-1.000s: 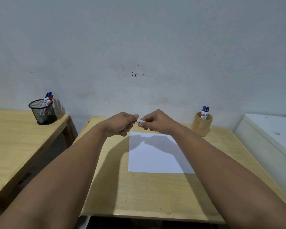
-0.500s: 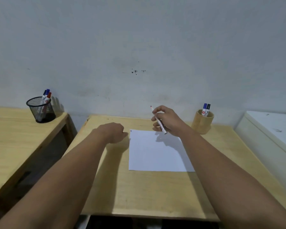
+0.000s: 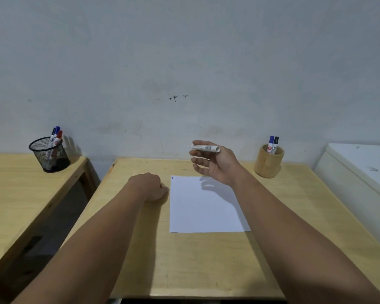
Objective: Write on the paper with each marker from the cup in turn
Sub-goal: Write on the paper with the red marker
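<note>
A white paper [image 3: 203, 213] lies flat on the middle of the wooden desk [image 3: 184, 264], with a tiny blue mark at its top left corner. My right hand [image 3: 216, 170] hovers above the paper's far edge and holds a white uncapped marker [image 3: 204, 148] level between thumb and forefinger, tip pointing left, other fingers spread. My left hand [image 3: 150, 187] rests as a fist on the desk just left of the paper; a bit of red cap shows at its knuckles. A round wooden cup [image 3: 269, 166] at the back right holds a blue-capped and a black-capped marker.
A second wooden table [image 3: 13, 194] stands to the left across a gap, with a black mesh cup [image 3: 49, 157] of markers at its back. A white box [image 3: 364, 172] sits against the desk's right side. A grey wall rises behind.
My hands pulled apart at the marker. The left hand dropped to the desk as a fist; the right hand turned the uncapped marker from tip-up to level, and stays above the paper.
</note>
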`<state>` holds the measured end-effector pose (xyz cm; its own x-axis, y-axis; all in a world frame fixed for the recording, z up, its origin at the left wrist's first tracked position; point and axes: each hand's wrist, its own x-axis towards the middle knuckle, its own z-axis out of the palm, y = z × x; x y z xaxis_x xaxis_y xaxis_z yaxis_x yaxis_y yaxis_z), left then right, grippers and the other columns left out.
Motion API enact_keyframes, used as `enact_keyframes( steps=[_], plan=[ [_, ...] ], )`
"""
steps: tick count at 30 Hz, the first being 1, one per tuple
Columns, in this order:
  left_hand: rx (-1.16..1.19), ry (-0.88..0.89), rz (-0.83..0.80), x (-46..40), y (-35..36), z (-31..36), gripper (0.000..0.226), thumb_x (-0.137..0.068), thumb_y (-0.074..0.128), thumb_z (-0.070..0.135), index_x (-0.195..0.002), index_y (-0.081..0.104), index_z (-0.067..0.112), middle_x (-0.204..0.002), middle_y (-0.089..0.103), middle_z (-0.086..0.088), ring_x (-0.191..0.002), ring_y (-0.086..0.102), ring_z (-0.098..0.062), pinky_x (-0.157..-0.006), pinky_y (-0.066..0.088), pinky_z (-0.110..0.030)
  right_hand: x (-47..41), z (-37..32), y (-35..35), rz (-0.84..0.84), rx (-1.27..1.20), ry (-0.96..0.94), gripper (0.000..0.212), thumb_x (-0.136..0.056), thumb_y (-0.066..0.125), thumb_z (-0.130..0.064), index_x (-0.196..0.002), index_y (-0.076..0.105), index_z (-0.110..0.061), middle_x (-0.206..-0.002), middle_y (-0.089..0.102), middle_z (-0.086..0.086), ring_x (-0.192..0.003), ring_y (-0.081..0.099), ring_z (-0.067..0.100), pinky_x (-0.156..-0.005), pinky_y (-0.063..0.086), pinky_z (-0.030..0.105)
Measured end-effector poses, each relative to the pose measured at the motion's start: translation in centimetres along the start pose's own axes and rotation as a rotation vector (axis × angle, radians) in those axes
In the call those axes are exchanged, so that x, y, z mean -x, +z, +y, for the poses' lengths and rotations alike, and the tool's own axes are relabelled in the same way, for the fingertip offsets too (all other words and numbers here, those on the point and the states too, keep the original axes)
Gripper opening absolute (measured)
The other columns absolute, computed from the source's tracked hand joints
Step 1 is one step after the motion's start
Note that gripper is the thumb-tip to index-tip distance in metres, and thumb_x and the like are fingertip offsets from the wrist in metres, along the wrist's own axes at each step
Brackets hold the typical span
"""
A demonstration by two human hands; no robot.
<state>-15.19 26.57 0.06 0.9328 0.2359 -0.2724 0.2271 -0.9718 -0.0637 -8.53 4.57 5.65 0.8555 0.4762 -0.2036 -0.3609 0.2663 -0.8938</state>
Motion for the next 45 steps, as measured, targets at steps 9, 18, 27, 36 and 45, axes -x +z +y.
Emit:
enact_keyframes(
  steps=[9, 18, 27, 36, 45],
  plan=[
    [0.293, 0.15, 0.728, 6.5, 3.0, -0.8, 0.049, -0.087, 0.053, 0.071, -0.1, 0.061, 0.024, -0.091, 0.063, 0.01, -0.084, 0.059, -0.018, -0.058, 0.046, -0.033, -1.5, 2.9, 0.8, 0.113, 0.253, -0.155, 0.016, -0.105, 0.071, -0.029, -0.107, 0.07, -0.013, -0.08, 0.075, 0.005, -0.057, 0.066, 0.014, -0.057, 0.056, 0.026],
    [0.207, 0.129, 0.538, 9.2, 8.3, 1.5, 0.092, -0.072, 0.04, 0.098, -0.12, 0.071, 0.026, -0.131, 0.066, 0.008, -0.12, 0.058, -0.02, -0.097, 0.046, -0.042, -3.2, 6.1, 1.3, 0.22, 0.364, -0.151, 0.017, -0.105, 0.069, -0.026, -0.104, 0.073, -0.01, -0.078, 0.071, 0.004, -0.053, 0.057, 0.014, -0.052, 0.051, 0.024],
    [0.256, 0.161, 0.553, 9.0, 9.0, 0.7, 0.09, -0.076, 0.046, 0.096, -0.123, 0.072, 0.024, -0.14, 0.064, 0.004, -0.133, 0.055, -0.022, -0.104, 0.045, -0.046, -5.5, 8.0, 1.9, 0.275, 0.465, -0.198, 0.02, -0.099, 0.069, -0.023, -0.081, 0.07, -0.013, -0.064, 0.07, 0.002, -0.055, 0.059, 0.019, -0.055, 0.047, 0.029],
    [0.26, 0.181, 0.498, 8.8, 9.0, -0.4, 0.093, -0.077, 0.041, 0.096, -0.133, 0.069, 0.026, -0.147, 0.06, 0.003, -0.139, 0.051, -0.022, -0.112, 0.037, -0.049, -7.1, 10.7, 1.9, 0.366, 0.452, -0.207, 0.031, -0.096, 0.077, -0.03, -0.074, 0.061, -0.014, -0.072, 0.071, 0.017, -0.051, 0.058, 0.019, -0.049, 0.045, 0.027],
    [0.242, 0.172, 0.429, 8.6, 8.8, -1.4, 0.108, -0.074, 0.034, 0.102, -0.148, 0.057, 0.027, -0.16, 0.048, 0.002, -0.155, 0.031, -0.024, -0.121, 0.029, -0.051, -7.4, 11.7, 1.4, 0.36, 0.506, -0.2, 0.03, -0.088, 0.079, -0.039, -0.08, 0.07, -0.012, -0.074, 0.079, 0.01, -0.055, 0.068, 0.016, -0.055, 0.052, 0.03]
  ],
)
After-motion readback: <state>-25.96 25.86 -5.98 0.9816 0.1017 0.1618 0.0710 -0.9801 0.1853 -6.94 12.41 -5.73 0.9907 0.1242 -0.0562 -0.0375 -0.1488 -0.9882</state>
